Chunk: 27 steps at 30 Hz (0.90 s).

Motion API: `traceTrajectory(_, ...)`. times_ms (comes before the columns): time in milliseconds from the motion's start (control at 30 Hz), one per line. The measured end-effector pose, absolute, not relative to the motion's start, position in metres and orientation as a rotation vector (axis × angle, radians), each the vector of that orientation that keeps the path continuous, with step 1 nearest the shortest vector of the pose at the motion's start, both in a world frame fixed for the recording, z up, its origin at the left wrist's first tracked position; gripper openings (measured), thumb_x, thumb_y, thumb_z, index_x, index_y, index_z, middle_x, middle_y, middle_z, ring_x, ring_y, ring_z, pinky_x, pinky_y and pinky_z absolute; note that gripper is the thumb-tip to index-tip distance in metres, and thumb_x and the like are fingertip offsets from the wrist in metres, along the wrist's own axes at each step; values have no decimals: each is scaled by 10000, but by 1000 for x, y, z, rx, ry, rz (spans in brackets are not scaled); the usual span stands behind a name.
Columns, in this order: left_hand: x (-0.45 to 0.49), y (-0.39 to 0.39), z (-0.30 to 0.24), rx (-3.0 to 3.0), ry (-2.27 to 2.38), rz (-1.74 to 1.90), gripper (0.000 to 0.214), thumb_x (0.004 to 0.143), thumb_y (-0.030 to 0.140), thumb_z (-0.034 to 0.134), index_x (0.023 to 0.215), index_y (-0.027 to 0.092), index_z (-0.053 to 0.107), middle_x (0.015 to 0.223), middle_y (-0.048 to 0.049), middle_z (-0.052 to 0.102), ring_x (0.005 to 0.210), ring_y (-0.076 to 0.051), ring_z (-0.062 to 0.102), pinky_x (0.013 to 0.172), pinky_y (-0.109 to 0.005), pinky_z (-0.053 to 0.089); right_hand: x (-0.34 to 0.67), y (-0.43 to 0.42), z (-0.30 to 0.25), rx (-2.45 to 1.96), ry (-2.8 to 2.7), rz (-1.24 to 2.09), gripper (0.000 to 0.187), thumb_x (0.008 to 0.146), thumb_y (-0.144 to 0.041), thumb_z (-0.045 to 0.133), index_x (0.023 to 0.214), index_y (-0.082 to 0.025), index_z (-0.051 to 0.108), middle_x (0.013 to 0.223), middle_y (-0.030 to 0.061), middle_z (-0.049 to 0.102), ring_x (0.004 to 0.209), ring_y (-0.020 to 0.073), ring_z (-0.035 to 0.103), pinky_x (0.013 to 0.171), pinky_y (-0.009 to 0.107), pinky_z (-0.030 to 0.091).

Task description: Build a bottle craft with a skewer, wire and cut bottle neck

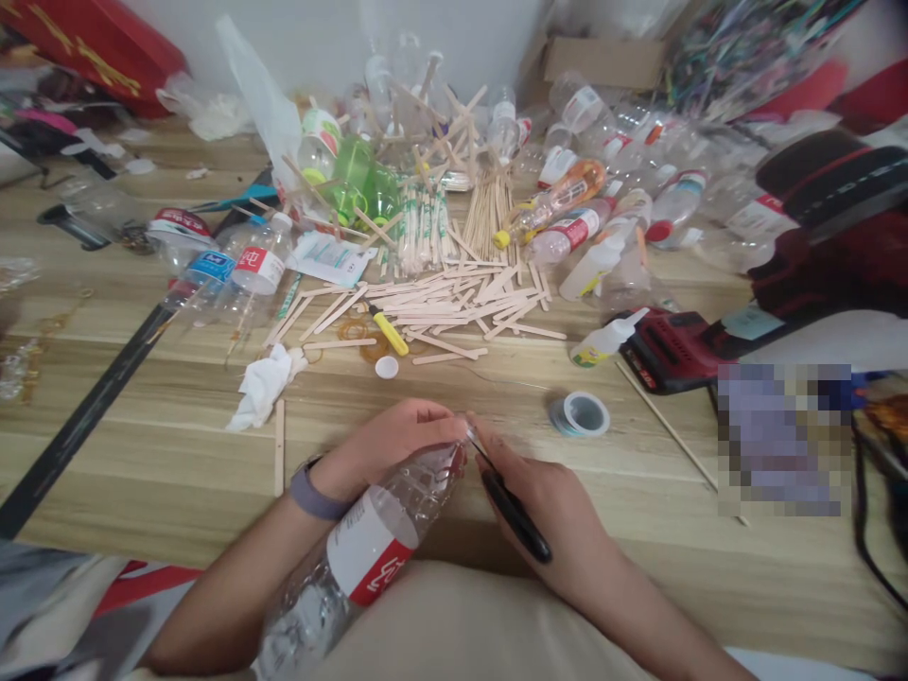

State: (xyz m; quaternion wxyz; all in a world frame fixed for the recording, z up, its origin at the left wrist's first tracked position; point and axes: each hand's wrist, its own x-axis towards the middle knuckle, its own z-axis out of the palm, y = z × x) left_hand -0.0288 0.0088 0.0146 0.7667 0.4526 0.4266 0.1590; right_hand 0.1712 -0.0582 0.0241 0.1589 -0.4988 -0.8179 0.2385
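Note:
A clear plastic bottle (373, 544) with a red and white label lies slanted across my lap, its neck pointing up and away at the table edge. My left hand (404, 435) wraps round the neck end, with a grey band on the wrist. In my right hand (546, 492) is a black-handled tool (515, 511), gripped along the handle. Its thin metal end meets the bottle's mouth by my left fingertips; the kind of tool cannot be made out for certain. Both hands come together at the bottle's tip.
Wooden craft sticks (454, 307) are heaped mid-table, near a yellow-handled screwdriver (389, 331). Beyond stand many plastic bottles (355, 175). A wire spool (582, 414), a glue bottle (606, 339) and a red-black power tool (667, 350) lie to the right. Crumpled tissue (266, 386) sits left.

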Motion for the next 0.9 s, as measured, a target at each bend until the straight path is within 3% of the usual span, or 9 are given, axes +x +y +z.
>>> traceTrajectory(100,-29,9,13,940,936,336,402,731,519,743,755,129,648,671,-18,671,569,-116,565,548,-236,406,169,-59,24,-1405,-2352,668,697,757,-77,406,1453,-44,426,725,73,754,566,217,705,476,269,481)
traceTrajectory(200,-27,8,15,879,941,362,379,718,491,766,762,132,652,661,-16,680,562,-114,573,543,-229,411,166,-59,19,-1389,-2348,598,640,805,-80,384,1438,-1,431,650,64,726,502,216,682,432,274,450)
traceTrajectory(433,-27,9,16,786,791,434,353,766,473,727,723,124,701,682,-58,717,618,-143,623,615,-249,456,161,-62,11,-1391,-2217,481,624,974,-186,329,1566,-72,166,636,35,733,460,217,682,411,268,450)
traceTrajectory(633,-28,9,11,788,782,395,365,789,486,706,720,128,711,693,-51,717,622,-147,613,612,-260,443,161,-62,11,-1415,-2202,556,589,984,-214,332,1550,-75,240,758,98,770,554,226,725,466,275,504)
traceTrajectory(800,-28,9,9,810,805,428,364,778,497,718,713,139,697,665,-22,690,592,-125,580,585,-245,426,161,-61,12,-1431,-2218,571,629,958,-185,323,1564,-78,193,683,74,748,519,226,710,442,270,483)
traceTrajectory(900,-28,10,9,845,802,429,385,769,520,716,704,142,686,664,-18,682,592,-123,574,578,-244,422,164,-61,15,-1402,-2238,654,640,932,-154,341,1561,-110,231,715,68,749,580,218,721,514,276,516)
